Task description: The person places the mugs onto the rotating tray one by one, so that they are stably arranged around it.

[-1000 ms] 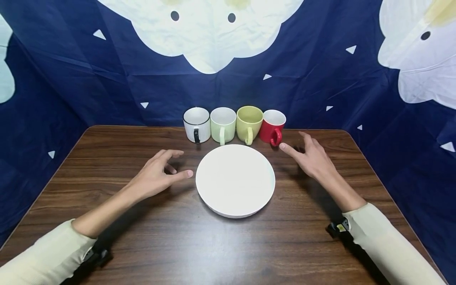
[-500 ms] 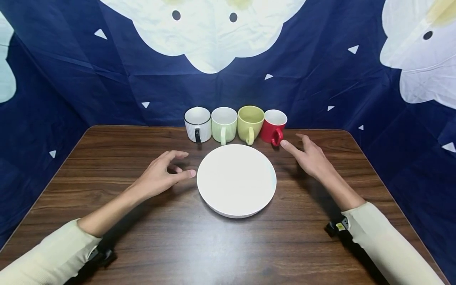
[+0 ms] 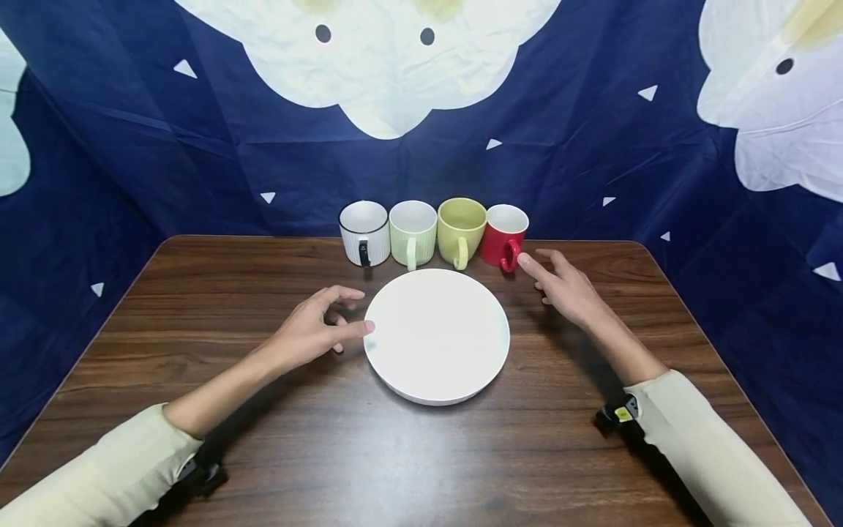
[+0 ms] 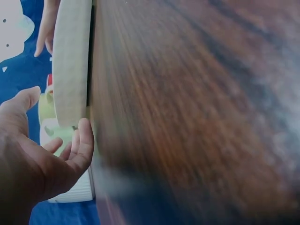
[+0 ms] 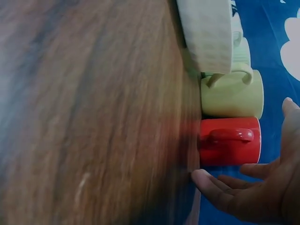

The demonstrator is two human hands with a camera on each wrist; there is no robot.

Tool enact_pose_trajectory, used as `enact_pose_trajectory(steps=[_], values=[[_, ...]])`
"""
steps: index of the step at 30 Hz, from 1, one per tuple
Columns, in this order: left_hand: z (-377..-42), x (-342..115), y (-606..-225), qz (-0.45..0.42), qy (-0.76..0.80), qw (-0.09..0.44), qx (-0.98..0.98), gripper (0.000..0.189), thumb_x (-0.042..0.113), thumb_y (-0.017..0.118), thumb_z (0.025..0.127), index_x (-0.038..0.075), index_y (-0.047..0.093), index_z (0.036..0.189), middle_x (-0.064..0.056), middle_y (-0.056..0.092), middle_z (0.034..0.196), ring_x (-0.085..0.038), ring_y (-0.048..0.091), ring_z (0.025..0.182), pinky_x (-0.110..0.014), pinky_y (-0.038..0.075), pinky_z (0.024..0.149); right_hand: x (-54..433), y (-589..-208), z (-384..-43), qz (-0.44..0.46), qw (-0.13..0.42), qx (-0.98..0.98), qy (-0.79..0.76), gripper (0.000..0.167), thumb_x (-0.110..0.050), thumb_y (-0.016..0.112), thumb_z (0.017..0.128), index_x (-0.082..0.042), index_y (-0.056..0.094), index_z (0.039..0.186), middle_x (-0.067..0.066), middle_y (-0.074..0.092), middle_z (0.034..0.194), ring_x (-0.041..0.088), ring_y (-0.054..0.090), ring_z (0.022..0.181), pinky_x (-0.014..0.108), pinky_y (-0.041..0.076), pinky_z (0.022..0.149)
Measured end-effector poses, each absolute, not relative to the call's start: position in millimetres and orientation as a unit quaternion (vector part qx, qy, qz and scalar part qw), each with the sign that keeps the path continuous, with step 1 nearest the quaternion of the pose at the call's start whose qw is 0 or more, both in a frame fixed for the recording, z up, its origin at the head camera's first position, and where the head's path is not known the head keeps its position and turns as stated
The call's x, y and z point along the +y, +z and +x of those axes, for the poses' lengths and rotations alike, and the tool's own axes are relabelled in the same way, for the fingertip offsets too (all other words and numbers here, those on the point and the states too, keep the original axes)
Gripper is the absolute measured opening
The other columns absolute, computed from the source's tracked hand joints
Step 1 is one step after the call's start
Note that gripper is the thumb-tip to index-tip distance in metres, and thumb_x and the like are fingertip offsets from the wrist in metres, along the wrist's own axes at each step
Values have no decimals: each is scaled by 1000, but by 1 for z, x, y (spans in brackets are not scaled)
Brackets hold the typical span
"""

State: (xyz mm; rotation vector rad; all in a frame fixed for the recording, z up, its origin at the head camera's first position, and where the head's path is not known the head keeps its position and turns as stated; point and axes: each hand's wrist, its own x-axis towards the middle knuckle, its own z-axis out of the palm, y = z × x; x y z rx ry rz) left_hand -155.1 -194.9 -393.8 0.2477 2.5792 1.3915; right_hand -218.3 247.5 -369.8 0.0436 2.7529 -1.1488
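Held the right hand (image 5: pixel 255 197) just beside a red mug (image 5: pixel 229 149), to the right of both it and a yellow-green mug (image 5: pixel 234 99).

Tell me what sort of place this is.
It looks like a staged tabletop setup, probably indoors: a wood-grain table, a creased blue cloth backdrop with white cloud-like shapes behind it, and a neat row of four mugs beyond a round white disc.
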Motion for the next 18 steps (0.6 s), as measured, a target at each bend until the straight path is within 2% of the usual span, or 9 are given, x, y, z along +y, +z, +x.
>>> enact_pose_trajectory(steps=[5,7,13,18], values=[[-156,-191,-394,89,478,104,868,72,40,94,93,15,63,153,-17,65,149,-23,71,87,-36,65,71,244,-371,-223,20,82,894,-441,92,-77,52,110,-12,40,173,20,59,164,40,69,136,39,68,95],[-157,-191,-395,93,480,104,866,72,38,95,92,15,63,153,-19,65,149,-23,72,87,-36,66,71,243,-373,-224,21,84,887,-454,90,-75,52,110,-10,42,172,21,57,166,41,69,138,36,68,93],[-160,-190,-399,118,514,107,843,70,25,97,91,18,66,153,-21,61,147,-27,69,107,-38,69,70,240,-374,-227,21,89,875,-476,89,-73,53,111,-7,43,170,24,55,168,43,71,139,50,67,103],[-164,-192,-401,141,547,138,814,69,12,95,90,15,66,153,-22,62,145,-25,70,103,-39,69,71,238,-376,-229,14,91,865,-493,92,-74,51,111,-3,42,169,26,53,169,46,71,138,55,66,106]])
